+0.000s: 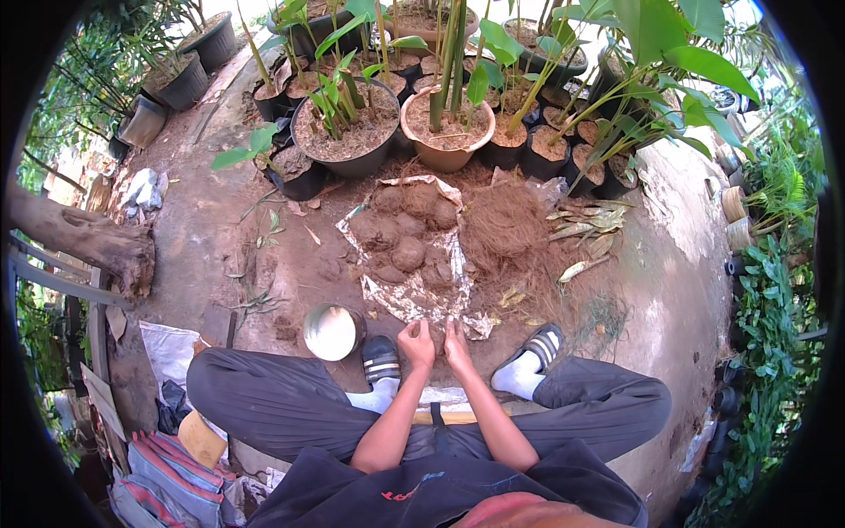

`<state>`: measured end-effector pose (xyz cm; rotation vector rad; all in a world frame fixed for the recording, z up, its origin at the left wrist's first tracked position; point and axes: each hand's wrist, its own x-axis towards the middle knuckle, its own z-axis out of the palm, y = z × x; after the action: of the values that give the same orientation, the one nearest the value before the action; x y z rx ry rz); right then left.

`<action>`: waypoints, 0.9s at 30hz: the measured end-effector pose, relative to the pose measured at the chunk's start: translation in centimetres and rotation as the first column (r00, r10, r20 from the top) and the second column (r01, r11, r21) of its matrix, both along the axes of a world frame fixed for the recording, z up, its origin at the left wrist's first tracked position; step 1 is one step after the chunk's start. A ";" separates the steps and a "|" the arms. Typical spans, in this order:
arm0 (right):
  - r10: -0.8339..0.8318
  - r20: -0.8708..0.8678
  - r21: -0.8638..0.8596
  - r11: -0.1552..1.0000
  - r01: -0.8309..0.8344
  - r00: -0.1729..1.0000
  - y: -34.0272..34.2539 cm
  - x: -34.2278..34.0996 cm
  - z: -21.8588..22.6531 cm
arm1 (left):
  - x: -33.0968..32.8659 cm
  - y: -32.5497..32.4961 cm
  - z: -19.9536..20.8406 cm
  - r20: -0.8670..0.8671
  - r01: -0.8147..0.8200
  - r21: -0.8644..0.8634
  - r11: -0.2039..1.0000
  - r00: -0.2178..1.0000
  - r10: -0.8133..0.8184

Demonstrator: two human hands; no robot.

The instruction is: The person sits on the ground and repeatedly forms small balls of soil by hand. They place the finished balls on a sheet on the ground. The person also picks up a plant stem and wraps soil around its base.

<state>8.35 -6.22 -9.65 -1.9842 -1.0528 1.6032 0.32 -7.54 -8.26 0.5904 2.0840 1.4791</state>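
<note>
My left hand (417, 344) and my right hand (457, 347) are close together, low in front of me between my feet. The fingers of both are curled inward toward each other. Something dark brown shows in the narrow gap between them, too small and shaded to name. Just beyond, a crumpled, soil-smeared silvery sheet (405, 297) lies on the ground. Several round brown balls of soil (408, 253) are heaped on its far part. To their right is a loose mound of brown fibre (503, 220).
A bucket with whitish contents (333, 332) stands left of my left sandal (381, 360). Dry leaves (591, 233) lie right of the fibre. Potted plants, among them a tan pot (447, 156) and a black pot (345, 158), crowd the far side. A thick log (84, 233) is at left.
</note>
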 end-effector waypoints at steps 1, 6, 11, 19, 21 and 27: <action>0.032 -0.008 0.054 0.998 -0.032 0.999 0.1 -0.2 2.6 | -0.6 -0.2 -1.8 0.036 -0.041 0.013 0.999 0.999 0.041; 0.123 0.305 0.656 0.691 -0.302 0.944 -0.1 -0.4 7.2 | -0.8 0.0 -4.3 0.868 -0.095 0.017 0.995 0.495 0.033; 0.170 0.182 0.715 0.653 -0.249 0.968 -0.6 -1.1 7.6 | 0.3 -0.5 -7.9 0.929 -0.098 0.122 0.988 0.361 -0.079; -0.104 -0.417 0.415 0.862 0.291 0.903 1.0 0.2 4.1 | 0.7 0.6 -0.9 0.943 0.014 0.236 0.972 0.239 -0.232; -0.279 -0.652 0.025 0.921 0.388 0.705 1.7 1.2 2.0 | 1.5 1.0 -0.8 0.786 0.134 0.227 0.965 0.559 -0.262; -0.485 -0.775 -0.331 0.858 0.393 0.405 1.7 3.2 1.8 | 1.6 0.9 6.1 -0.494 0.736 -0.111 0.668 0.542 -0.680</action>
<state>11.50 -4.53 -7.81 -1.0499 -0.0254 1.9329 1.93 -6.60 -2.21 1.7961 1.7032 0.9888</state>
